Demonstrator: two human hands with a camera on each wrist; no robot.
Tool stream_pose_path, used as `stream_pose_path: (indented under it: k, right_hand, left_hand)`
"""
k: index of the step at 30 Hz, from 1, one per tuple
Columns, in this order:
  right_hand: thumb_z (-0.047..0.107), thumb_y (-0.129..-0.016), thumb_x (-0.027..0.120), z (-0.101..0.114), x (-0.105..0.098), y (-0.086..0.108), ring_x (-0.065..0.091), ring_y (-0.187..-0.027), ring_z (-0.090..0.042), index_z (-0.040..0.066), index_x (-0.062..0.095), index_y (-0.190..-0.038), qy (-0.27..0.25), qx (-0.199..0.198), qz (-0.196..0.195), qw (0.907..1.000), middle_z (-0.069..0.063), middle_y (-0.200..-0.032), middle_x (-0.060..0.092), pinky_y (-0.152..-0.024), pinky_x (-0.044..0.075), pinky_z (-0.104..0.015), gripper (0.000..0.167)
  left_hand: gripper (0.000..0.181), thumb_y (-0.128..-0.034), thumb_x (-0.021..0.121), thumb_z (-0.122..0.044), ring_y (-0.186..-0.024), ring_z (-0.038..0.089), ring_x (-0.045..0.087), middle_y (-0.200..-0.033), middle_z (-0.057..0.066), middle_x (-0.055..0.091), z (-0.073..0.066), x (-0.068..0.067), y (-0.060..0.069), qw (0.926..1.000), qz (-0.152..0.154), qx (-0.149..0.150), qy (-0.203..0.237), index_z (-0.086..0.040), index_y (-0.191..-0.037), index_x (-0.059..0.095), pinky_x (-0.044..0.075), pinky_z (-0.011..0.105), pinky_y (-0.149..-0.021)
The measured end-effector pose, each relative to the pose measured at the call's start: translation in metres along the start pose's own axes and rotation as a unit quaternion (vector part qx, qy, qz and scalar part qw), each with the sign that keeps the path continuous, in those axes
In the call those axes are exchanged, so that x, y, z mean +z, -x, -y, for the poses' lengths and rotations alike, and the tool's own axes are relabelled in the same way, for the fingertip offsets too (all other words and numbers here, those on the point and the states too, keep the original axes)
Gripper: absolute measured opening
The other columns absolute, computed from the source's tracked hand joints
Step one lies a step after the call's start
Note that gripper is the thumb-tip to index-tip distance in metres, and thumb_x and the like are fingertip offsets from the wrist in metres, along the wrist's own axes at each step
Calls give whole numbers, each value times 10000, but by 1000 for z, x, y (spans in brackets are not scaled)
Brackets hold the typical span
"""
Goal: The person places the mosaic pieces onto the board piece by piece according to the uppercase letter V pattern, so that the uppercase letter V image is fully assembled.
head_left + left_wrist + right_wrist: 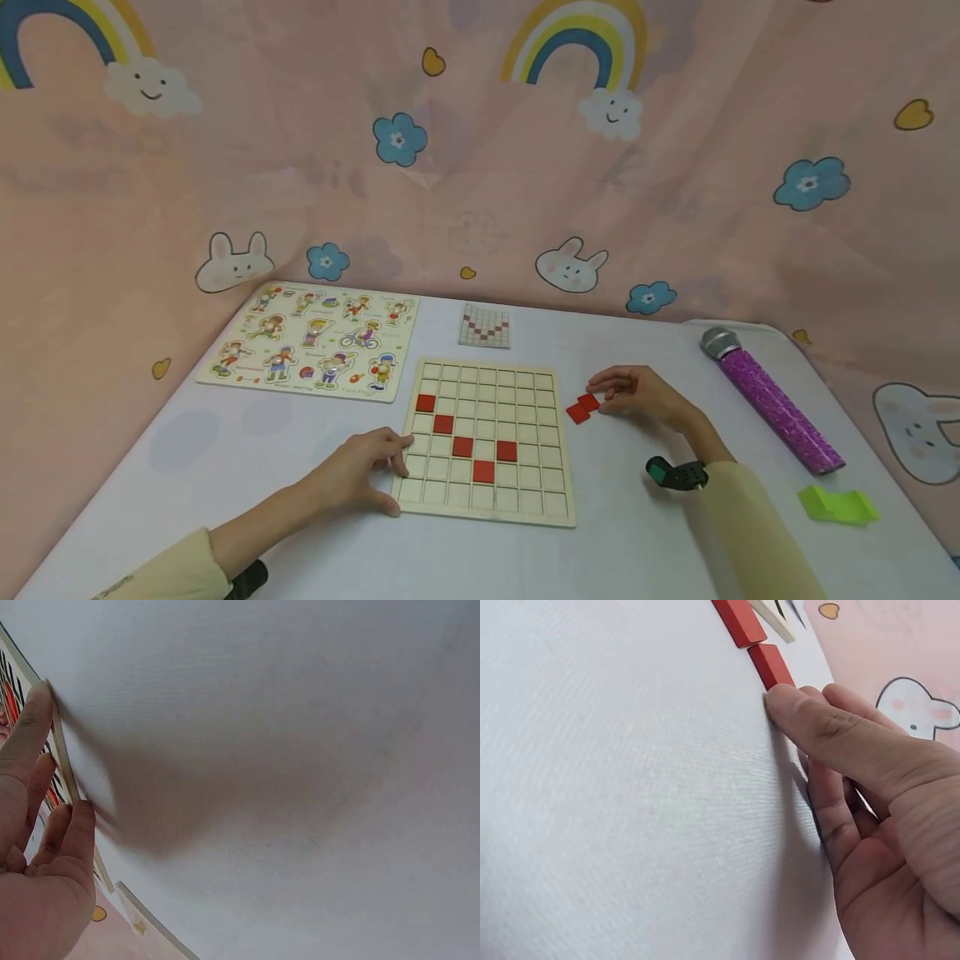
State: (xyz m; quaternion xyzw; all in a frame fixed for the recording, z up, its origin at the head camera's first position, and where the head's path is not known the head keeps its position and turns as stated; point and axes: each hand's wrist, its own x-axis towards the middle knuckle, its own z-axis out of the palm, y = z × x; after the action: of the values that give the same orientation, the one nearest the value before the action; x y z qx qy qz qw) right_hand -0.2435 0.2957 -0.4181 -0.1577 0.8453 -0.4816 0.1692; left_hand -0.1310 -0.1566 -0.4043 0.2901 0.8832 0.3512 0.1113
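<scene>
A cream grid board (525, 518) lies flat on the table, with several red square tiles (462, 447) in its cells in a rough V. My left hand (367, 467) rests at the board's left edge, thumb near the front corner and fingers touching its side; in the left wrist view the fingertips (45, 697) meet that edge. To the right of the board, my right hand (637, 396) pinches one of the loose red tiles (588, 402) between thumb and finger. Another red tile (577, 413) lies beside it, corner almost touching.
Behind the board lies a small pattern card (484, 326) with a printed grid. A picture puzzle board (311, 337) is at the back left. On the right are a purple glitter microphone (780, 404) and a bright green piece (838, 506). A pink printed cloth hangs behind the table.
</scene>
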Motion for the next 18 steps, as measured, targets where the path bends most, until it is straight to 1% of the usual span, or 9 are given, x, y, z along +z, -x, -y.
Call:
stream_pose_path:
  k: [3,9,12,18]
  right_hand:
    - [65,-828,736,-1,1,0,559,-893,-177,-44,603,-1184,94,-15,-78,9999,-181,-1127,650,-748,511,-187,395]
    - [122,-812,763,0,2,1,539,-878,-189,-10,617,-1171,215,206,-323,9990,-153,-1086,650,-724,496,-188,409]
    - [150,-816,765,1,3,3,539,-879,-191,-9,610,-1181,324,206,-379,9985,-150,-1087,648,-722,497,-194,428]
    - [140,-820,760,2,4,7,538,-876,-199,-20,611,-1182,481,151,-435,9978,-142,-1056,645,-712,500,-197,423]
  left_hand:
    - [325,-614,891,-187,-1083,306,590,-1258,131,591,0,0,0,10000,2,-14,73,-172,-801,626,497,329,-848]
    - [331,-617,887,-189,-1108,313,581,-1262,120,588,0,1,1,9999,13,6,146,-172,-805,615,501,339,-865]
    - [329,-621,886,-191,-1106,309,582,-1264,117,586,0,0,0,9999,25,-8,134,-174,-808,616,501,343,-867]
    - [325,-624,886,-193,-1100,303,584,-1269,119,582,-1,0,1,9999,37,-42,124,-177,-811,621,499,356,-877]
